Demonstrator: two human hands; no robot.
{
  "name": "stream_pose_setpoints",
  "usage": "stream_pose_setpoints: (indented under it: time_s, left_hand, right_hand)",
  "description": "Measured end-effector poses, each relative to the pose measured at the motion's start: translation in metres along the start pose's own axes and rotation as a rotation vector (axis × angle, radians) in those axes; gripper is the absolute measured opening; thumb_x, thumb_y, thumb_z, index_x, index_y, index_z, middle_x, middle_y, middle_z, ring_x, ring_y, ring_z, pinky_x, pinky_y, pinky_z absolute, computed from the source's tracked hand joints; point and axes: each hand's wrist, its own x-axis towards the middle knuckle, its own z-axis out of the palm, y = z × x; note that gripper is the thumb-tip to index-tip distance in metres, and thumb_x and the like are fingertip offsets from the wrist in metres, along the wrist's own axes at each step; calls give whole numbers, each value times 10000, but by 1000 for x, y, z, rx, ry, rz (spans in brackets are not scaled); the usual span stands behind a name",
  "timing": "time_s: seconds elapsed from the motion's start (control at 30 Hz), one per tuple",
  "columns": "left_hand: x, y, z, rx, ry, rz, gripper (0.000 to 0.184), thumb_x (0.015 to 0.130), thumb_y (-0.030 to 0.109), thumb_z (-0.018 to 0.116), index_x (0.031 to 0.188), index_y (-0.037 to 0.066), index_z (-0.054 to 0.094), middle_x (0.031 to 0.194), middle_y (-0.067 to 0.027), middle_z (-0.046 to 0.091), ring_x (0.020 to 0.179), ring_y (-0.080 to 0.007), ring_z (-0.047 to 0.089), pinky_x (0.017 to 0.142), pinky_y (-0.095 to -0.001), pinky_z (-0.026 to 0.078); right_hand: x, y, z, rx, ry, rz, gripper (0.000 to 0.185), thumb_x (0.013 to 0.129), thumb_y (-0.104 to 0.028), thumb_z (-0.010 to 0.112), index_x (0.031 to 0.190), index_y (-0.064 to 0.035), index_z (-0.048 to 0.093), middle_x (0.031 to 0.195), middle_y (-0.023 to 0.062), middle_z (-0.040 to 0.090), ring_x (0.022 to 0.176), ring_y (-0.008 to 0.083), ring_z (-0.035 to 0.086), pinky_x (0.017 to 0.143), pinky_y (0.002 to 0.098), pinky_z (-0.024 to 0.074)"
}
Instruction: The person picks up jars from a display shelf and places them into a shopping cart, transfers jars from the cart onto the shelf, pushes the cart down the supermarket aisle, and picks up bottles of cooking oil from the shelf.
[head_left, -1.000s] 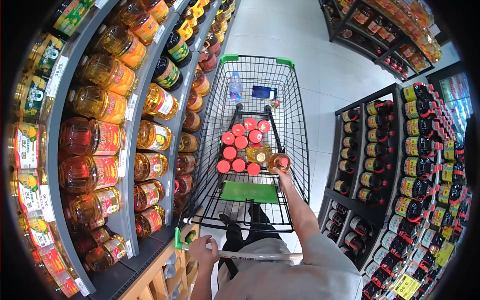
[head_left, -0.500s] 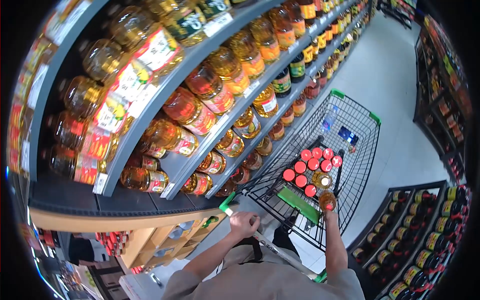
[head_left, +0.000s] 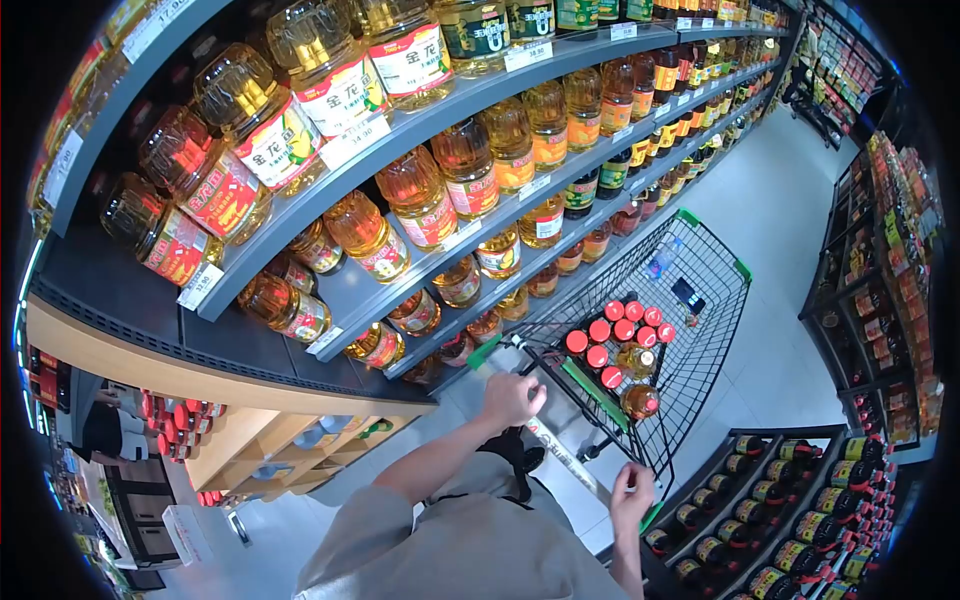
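My left hand [head_left: 513,399] is curled at the left part of the shopping cart's handle [head_left: 562,453], its fingers closed over the bar. Near the handle's right end, my right hand [head_left: 632,494] is loosely bent with a gap between thumb and fingers, and nothing shows in it. The black wire shopping cart [head_left: 715,345] has green corners. In it stand several red-capped jars [head_left: 600,330], a bottle of golden oil [head_left: 636,360] and, closest to me, a red-capped bottle [head_left: 640,402]. A phone [head_left: 688,294] and a clear water bottle [head_left: 660,262] are toward the cart's far end.
Along the left, a curved shelf [head_left: 420,120] carries rows of oil bottles with price tags. At lower right, a low rack [head_left: 790,510] holds dark bottles with red caps. Another shelf [head_left: 870,290] lines the right of the aisle. A wooden display [head_left: 290,440] stands at lower left.
My right hand has let go of the red-capped bottle and moved back to the handle's right end. The bottle stays in the cart. My view has turned, and the left hand sits farther right.
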Motion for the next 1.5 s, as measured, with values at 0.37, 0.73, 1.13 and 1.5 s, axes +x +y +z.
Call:
stream_pose_setpoints:
  time_s: [0.37,0.73,1.13,1.5]
  left_hand:
    - [93,15,52,-93,88,37,262,830,328,640,695,106,677,590,-83,651,575,-298,649,829,-459,505]
    - [192,43,99,-175,58,42,320,843,360,605,685,83,633,598,-119,645,605,-318,663,844,-491,498]
    - [298,88,148,-185,-41,86,339,845,360,595,695,68,677,628,-152,667,629,-330,675,899,-515,495]
    - [380,128,192,-153,-63,72,356,835,369,602,702,50,687,645,-166,672,626,-341,671,836,-489,505]
  right_hand:
    - [76,45,20,-354,-227,394,502,979,-438,546,735,-1,581,631,213,626,619,436,634,609,524,476]
    - [179,94,26,-571,-98,451,545,895,-499,594,692,6,609,670,229,644,704,439,648,682,501,494]
    - [296,152,13,-653,18,592,580,924,-518,520,783,4,730,773,261,685,807,438,678,769,510,510]
    - [394,197,-5,-648,53,526,563,908,-502,520,750,4,712,744,255,678,764,441,678,736,510,513]
